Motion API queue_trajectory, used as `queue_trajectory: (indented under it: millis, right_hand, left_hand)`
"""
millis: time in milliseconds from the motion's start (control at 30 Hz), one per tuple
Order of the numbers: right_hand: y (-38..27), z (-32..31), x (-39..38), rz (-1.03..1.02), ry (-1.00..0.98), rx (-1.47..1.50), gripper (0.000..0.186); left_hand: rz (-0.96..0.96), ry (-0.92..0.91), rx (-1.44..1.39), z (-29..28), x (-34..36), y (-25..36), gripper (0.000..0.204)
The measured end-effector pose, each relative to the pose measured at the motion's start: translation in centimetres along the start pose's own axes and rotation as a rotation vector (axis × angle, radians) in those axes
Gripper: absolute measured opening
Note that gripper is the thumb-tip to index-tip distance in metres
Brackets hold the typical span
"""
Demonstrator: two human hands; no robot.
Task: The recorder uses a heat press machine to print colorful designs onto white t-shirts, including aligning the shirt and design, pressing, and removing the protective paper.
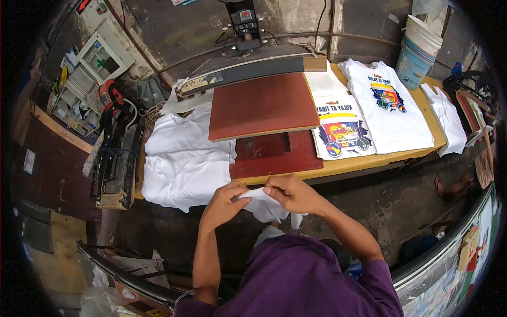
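A white cloth, seemingly a T-shirt (266, 206), hangs bunched in front of the table's near edge. My left hand (224, 203) pinches it on one side, thumb and fingers closed. My right hand (293, 194) grips the same fabric close by. Just beyond my hands is a heat press with a flat reddish-brown board (264, 105) over a dark red lower base (272, 161). To the left lie white folded shirts (187, 177). Right of the press are sheets with a mirrored colour print (343, 132), beside white shirts with a colourful chest print (391, 103).
A yellow table (317, 168) carries the press and shirts. Stacked buckets (417, 55) stand at its far right. At left are black metal equipment (116, 164) and a wall box (103, 58). A glass-topped counter (449, 264) is behind me at right. A person's foot (441, 187) shows at right.
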State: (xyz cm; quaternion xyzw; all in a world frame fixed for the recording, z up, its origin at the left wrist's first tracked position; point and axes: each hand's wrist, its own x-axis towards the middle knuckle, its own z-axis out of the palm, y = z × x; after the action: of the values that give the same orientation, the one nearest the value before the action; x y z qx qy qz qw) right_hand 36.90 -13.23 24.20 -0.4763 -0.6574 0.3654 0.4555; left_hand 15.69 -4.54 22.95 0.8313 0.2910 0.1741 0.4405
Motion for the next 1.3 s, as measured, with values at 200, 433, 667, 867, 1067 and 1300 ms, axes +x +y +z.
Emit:
queue_trajectory:
  millis: [200, 433, 667, 867, 1067, 1300]
  right_hand:
    - [-0.3, -0.6, -1.6, 0.050, 0.058, -0.331, 0.016]
    - [-2.2, -4.3, -3.2, 0.145, 0.096, -0.795, 0.020]
    - [1.6, -13.6, -8.3, 0.190, 0.540, -0.756, 0.034]
    - [2.9, -15.6, -9.2, 0.059, 0.643, -0.152, 0.016]
    - [6.4, -19.9, -5.7, 0.146, 0.797, 0.387, 0.013]
    - [15.9, -19.7, 7.6, 0.595, 0.447, 0.547, 0.012]
  left_hand:
    - [0.170, 0.108, 0.081, 1.2, 1.0, 2.8, 0.018]
    - [0.005, 0.130, -0.321, 1.8, 1.4, 2.1, 0.014]
    - [-0.069, -0.042, 0.118, -3.6, 1.0, 1.2, 0.013]
    - [-0.039, 0.213, 0.363, -7.5, 0.8, -2.1, 0.020]
    - [-0.038, 0.169, -0.087, -15.2, 1.7, -4.1, 0.031]
    - [-0.592, 0.411, -1.230, -14.3, 11.7, -23.1, 0.042]
